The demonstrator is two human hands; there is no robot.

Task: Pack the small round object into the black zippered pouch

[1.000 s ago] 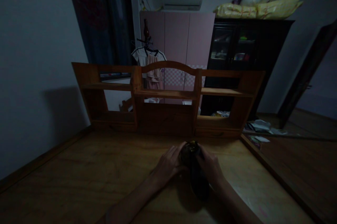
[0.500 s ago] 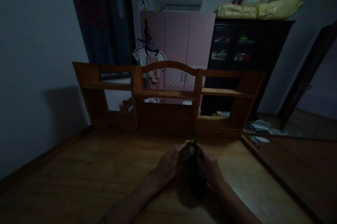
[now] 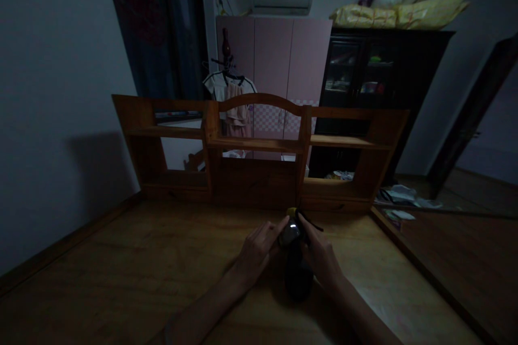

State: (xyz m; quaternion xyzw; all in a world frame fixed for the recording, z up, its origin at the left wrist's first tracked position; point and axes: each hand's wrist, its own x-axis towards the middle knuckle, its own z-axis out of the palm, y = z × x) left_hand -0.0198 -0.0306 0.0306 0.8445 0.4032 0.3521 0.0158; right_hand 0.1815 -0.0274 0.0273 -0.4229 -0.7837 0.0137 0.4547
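Note:
Between both hands is a dark object with a yellow tip [image 3: 298, 277]. Its near end is long and rounded, a glossy patch catches light near its top, and a thin black strip sticks out to the right. In this dim light I cannot make out its kind. My left hand [image 3: 256, 253] grips the upper left side, index finger stretched to the glossy part. From the right, my right hand [image 3: 321, 256] is closed around the upper part, fingers partly hidden. The object is just above or on the wooden tabletop [image 3: 182, 258]; which one I cannot tell.
A wooden shelf unit [image 3: 259, 144] stands along the tabletop's far edge. To the left is a white wall [image 3: 60, 118], and a raised wooden rim [image 3: 421, 269] runs down the right side. Beyond are a pink wardrobe [image 3: 273, 59] and a dark cabinet [image 3: 404, 80].
The object has turned slightly between my hands. Its glossy patch and the black strip on the right now show, and its rounded end has shifted a little left and away.

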